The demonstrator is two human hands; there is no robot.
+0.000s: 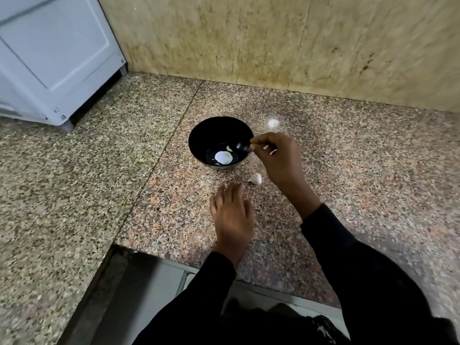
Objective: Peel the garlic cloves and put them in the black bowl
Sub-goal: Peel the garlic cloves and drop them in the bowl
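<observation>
The black bowl (199, 135) stands on the speckled stone counter. A small peeled garlic clove (229, 148) lies inside it, beside a bright white reflection on the bottom. My right hand (276, 158) hovers at the bowl's right rim, thumb and fingers pinched together. White scraps of garlic skin (270, 149) show between its curled fingers. One unpeeled garlic clove (256, 178) lies on the counter just in front of the bowl, below my right hand. My left hand (232, 212) rests palm down on the counter near that clove, fingers straight and holding nothing.
A white appliance (57, 61) stands at the back left on the counter. A beige tiled wall (273, 41) closes off the back. The counter's front edge (174, 261) runs just below my left wrist, with a recess at the lower left.
</observation>
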